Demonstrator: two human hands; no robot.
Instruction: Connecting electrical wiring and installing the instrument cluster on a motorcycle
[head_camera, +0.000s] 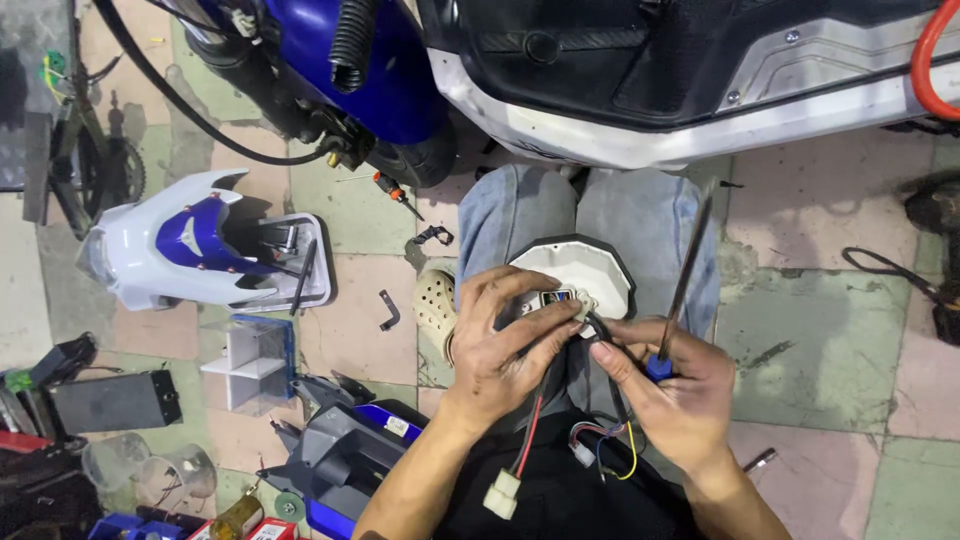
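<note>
Scooter gauge cluster (585, 268) sits face down on the person's lap, white back shell up, just below the scooter's footboard (700, 110). The left hand (510, 345) is closed around the plug (578, 308) where the wire bundle (600, 335) goes into the back of the cluster, thumb and fingers pinching it. The right hand (675, 395) is curled shut on a long screwdriver (685, 275) with a blue handle, blade pointing up and away, while its fingertips also touch the wires.

My take on doing this bit well: grip the plug body, not the wires, and wiggle it straight out. If there's a latch tab, press it with the blade tip gently, because that white plastic looks like it'd crack easily. Keep the cluster steady on the knees so it doesn't slide off. The loose white connector (503, 495) hanging on the red wire near the left forearm could snag, so I'd keep it out of the way.

Packages: at the bottom left edge there are small red boxes (268, 530) with white labels, next to a little yellowish bottle (237, 517); print is too small to make out. A flat black box (115, 402) lies further left, and a small white sticker (396, 427) sits on the blue and grey body panel (340, 460) by the left elbow.
</note>
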